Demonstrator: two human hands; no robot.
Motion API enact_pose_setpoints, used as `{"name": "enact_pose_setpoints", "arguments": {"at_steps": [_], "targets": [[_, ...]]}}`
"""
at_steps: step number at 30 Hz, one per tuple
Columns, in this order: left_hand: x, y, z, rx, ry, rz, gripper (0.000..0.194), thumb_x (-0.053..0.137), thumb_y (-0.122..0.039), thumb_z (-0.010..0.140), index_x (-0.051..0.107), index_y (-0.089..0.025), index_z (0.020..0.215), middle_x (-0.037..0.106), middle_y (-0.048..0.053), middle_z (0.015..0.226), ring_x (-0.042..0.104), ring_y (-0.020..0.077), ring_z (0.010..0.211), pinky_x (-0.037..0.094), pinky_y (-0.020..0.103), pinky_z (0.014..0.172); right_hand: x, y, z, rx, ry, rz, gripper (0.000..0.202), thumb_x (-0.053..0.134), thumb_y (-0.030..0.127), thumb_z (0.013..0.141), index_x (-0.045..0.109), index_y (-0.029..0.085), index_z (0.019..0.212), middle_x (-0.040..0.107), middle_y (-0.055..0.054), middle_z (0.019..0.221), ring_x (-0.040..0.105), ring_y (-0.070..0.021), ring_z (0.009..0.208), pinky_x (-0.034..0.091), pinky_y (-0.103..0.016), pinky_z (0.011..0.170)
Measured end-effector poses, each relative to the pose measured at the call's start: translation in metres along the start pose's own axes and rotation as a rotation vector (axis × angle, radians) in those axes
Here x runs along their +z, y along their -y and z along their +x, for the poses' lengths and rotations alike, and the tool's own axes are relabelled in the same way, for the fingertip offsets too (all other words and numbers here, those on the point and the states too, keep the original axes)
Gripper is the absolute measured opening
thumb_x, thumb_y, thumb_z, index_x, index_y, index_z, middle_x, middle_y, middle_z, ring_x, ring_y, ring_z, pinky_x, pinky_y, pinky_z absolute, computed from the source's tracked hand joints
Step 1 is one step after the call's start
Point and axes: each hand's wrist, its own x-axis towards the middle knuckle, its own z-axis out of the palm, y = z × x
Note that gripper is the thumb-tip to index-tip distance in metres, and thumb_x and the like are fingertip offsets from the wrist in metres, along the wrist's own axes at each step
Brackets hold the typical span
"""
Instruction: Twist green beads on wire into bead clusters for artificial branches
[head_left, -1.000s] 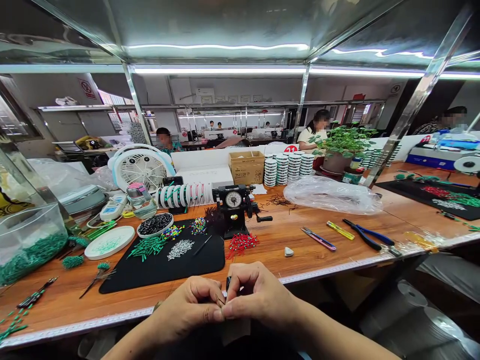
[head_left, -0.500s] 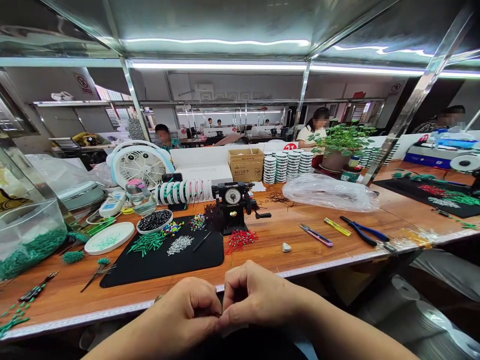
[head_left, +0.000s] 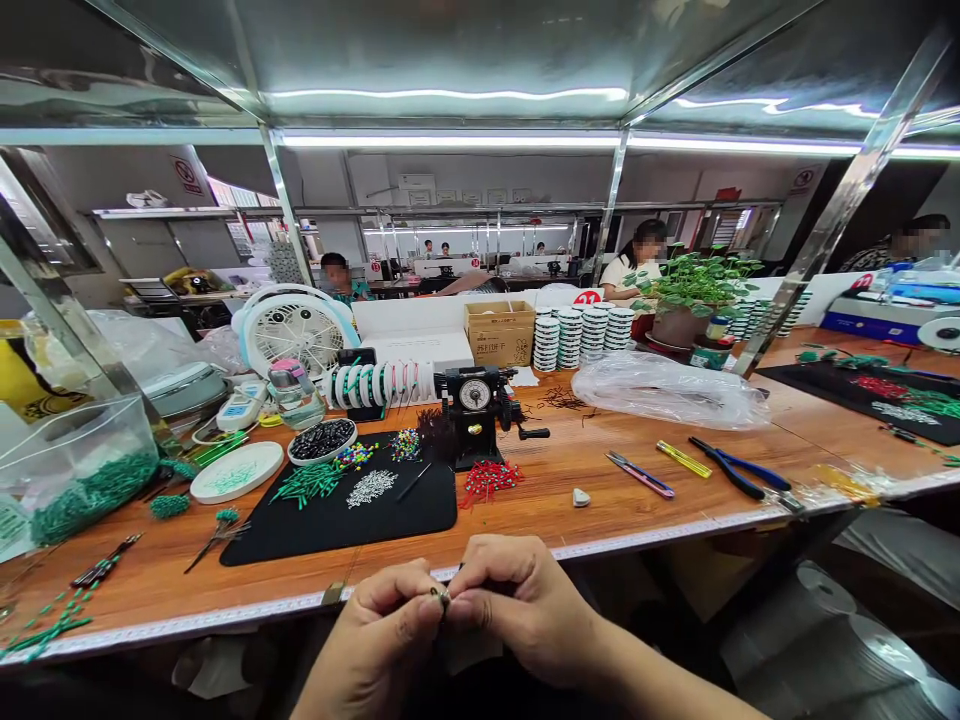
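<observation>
A shallow white dish (head_left: pixel 322 441) held black beads; a white plate (head_left: pixel 235 471) beside it carried a thin scatter of pale green bits; a clear plastic bag (head_left: pixel 75 478) at the far left was part-filled with green pieces. Below the table edge (head_left: pixel 225 618), the left hand (head_left: pixel 379 640) and right hand (head_left: pixel 517 605) were curled tight, fingertips touching; between them they pinched a tiny dark piece (head_left: pixel 442 596), too small to identify.

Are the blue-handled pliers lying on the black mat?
No, the blue-handled pliers lie on the bare wooden table, far to the right of the black mat.
</observation>
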Motion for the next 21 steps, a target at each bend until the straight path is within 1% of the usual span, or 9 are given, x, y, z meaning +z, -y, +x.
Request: {"name": "enact_pose_setpoints", "arguments": {"at_steps": [3,5,7,9,11,14,16,19,21], "targets": [[0.009,0.014,0.002,-0.066,-0.074,-0.215,0.019,0.084,-0.030,0.052,0.069,-0.021,0.060,0.060,-0.002,0.062,0.052,0.0101,0.061,0.044,0.020,0.060,0.008,-0.006,-0.005,0.061,-0.090,0.114,0.019,0.065,0.031,0.077,0.069,0.015,0.069,0.057,0.000,0.061,0.051,-0.0112,0.059,0.039,-0.023,0.058],[0.011,0.020,0.003,-0.053,-0.079,-0.214,0.018,0.084,-0.029,0.053,0.070,-0.021,0.062,0.061,-0.001,0.064,0.054,0.0112,0.064,0.046,0.020,0.063,0.012,-0.007,-0.009,0.097,-0.136,0.152,0.021,0.065,0.033,0.077,0.068,0.014,0.066,0.055,0.000,0.059,0.050,-0.0110,0.058,0.039,-0.023,0.057],[0.007,0.024,0.002,-0.012,-0.074,-0.139,0.017,0.081,-0.031,0.058,0.071,-0.021,0.066,0.060,-0.001,0.064,0.053,0.0112,0.063,0.045,0.020,0.062,0.014,-0.007,-0.013,0.095,-0.184,0.100,0.022,0.065,0.032,0.076,0.068,0.014,0.065,0.056,-0.001,0.059,0.049,-0.0109,0.057,0.039,-0.023,0.056],[0.001,0.029,0.000,0.096,-0.104,-0.001,0.017,0.073,-0.036,0.068,0.071,-0.022,0.077,0.056,-0.001,0.063,0.050,0.0108,0.059,0.043,0.020,0.056,0.016,-0.007,-0.015,0.015,-0.252,-0.048,0.018,0.064,0.027,0.077,0.067,0.013,0.065,0.055,-0.001,0.058,0.049,-0.0108,0.055,0.038,-0.023,0.054],[-0.005,0.032,-0.003,0.304,-0.151,0.199,0.018,0.062,-0.037,0.078,0.068,-0.022,0.086,0.053,-0.001,0.064,0.046,0.0110,0.056,0.040,0.020,0.051,0.017,-0.009,-0.017,-0.155,-0.329,-0.239,0.014,0.060,0.019,0.078,0.066,0.013,0.067,0.053,-0.001,0.057,0.047,-0.0107,0.054,0.037,-0.023,0.052],[-0.009,0.035,-0.006,0.615,-0.106,0.538,0.012,0.055,-0.031,0.083,0.062,-0.021,0.082,0.052,0.000,0.068,0.048,0.0129,0.060,0.042,0.022,0.055,0.021,-0.015,-0.017,-0.410,-0.389,-0.482,0.012,0.055,0.010,0.078,0.065,0.012,0.072,0.050,-0.002,0.056,0.044,-0.0116,0.054,0.034,-0.023,0.051],[-0.007,0.037,-0.005,0.661,-0.043,0.682,0.009,0.052,-0.028,0.084,0.058,-0.021,0.081,0.052,0.000,0.069,0.050,0.0141,0.062,0.044,0.023,0.058,0.022,-0.021,-0.018,-0.503,-0.380,-0.593,0.012,0.054,0.007,0.079,0.065,0.011,0.078,0.052,-0.004,0.057,0.043,-0.0127,0.056,0.034,-0.024,0.051],[-0.003,0.041,0.000,0.636,-0.079,0.750,0.011,0.044,-0.024,0.088,0.053,-0.022,0.081,0.051,-0.001,0.068,0.050,0.0136,0.061,0.044,0.023,0.058,0.025,-0.029,-0.019,-0.564,-0.362,-0.708,0.012,0.053,0.006,0.079,0.064,0.010,0.083,0.053,-0.005,0.060,0.042,-0.0137,0.057,0.033,-0.025,0.051],[-0.003,0.043,0.003,0.658,-0.093,0.790,0.015,0.040,-0.021,0.090,0.051,-0.022,0.079,0.049,-0.002,0.066,0.048,0.0125,0.059,0.043,0.022,0.056,0.026,-0.030,-0.020,-0.537,-0.357,-0.714,0.013,0.051,0.006,0.080,0.063,0.010,0.083,0.054,-0.005,0.061,0.043,-0.0139,0.058,0.034,-0.026,0.052]]}}
